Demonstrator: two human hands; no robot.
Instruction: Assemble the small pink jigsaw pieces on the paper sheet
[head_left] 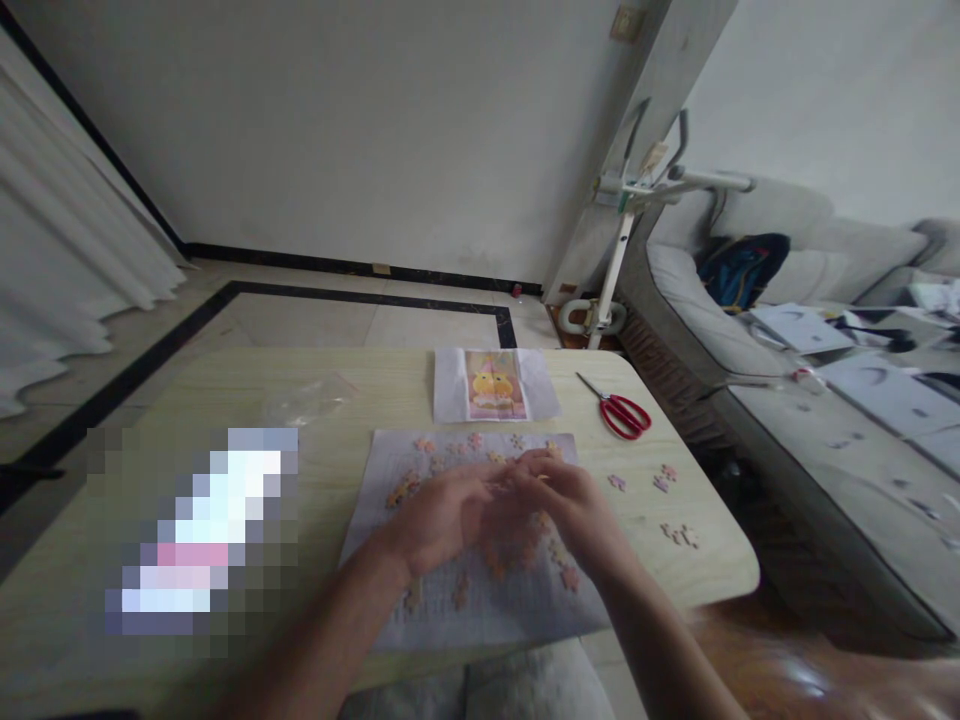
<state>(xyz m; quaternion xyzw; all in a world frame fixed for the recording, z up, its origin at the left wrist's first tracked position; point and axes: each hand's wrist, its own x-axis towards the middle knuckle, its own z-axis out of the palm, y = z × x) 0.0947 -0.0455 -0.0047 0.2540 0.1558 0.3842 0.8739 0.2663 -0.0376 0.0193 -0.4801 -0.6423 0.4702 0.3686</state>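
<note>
My left hand (454,505) and my right hand (562,492) meet over a white printed sheet (382,600), their fingers curled in and overlapping. A small yellowish bit shows at the right fingers; what either hand grips is blurred and partly covered. Loose jigsaw puzzle pieces lie on the sheet around them, such as an orange-yellow cluster (403,489) left of my left hand and a pinkish piece (570,578) below my right wrist. Behind the sheet lies a creased paper with a picture of yellow cartoon figures (495,385).
Red-handled scissors (625,416) lie at the table's back right. More puzzle pieces (679,535) rest on the bare wood to the right. A clear plastic bag (311,400) and a pixelated bright object (210,530) are on the left. A grey sofa (787,420) stands beyond the right edge.
</note>
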